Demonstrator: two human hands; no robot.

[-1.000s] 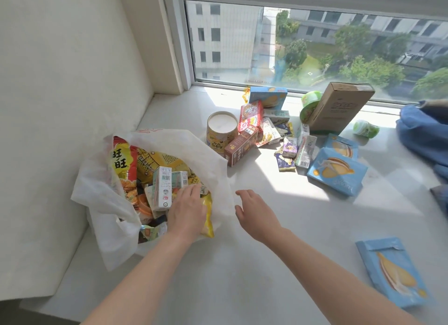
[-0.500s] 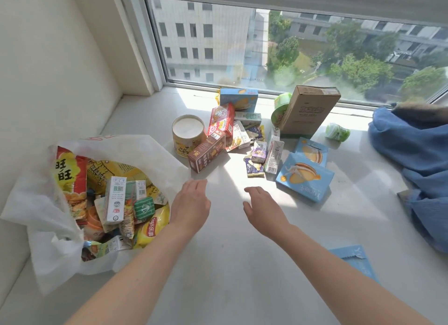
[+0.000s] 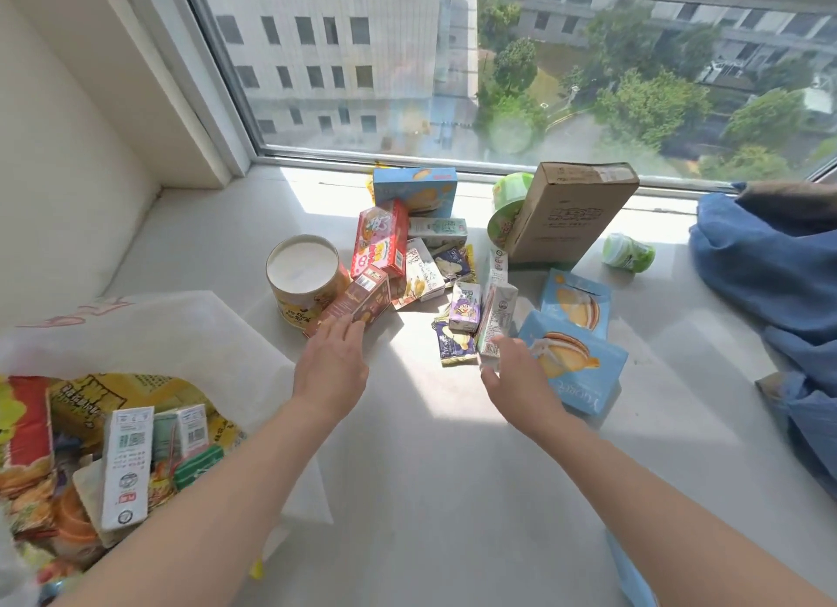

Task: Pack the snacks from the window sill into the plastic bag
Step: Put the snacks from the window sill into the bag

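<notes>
1. Snacks [image 3: 425, 266] sit heaped mid-sill below the window; the plastic bag [image 3: 149, 334], part filled, lies open at the near left.
2. Risk, head view: the brown carton [image 3: 351, 305] leans on the round tin [image 3: 304, 280], so a nudge from the left hand [image 3: 333, 371] could topple it or roll the tin.
3. The right hand [image 3: 516, 380] could knock the slim upright carton [image 3: 496, 319] over.
4. Both hands reach forward palm down, fingers loosely spread, holding nothing; the left fingertips touch the brown carton.

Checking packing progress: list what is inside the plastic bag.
The plastic bag holds a white carton, a red-yellow snack bag and small packets. Anything beneath them is covered.
</notes>
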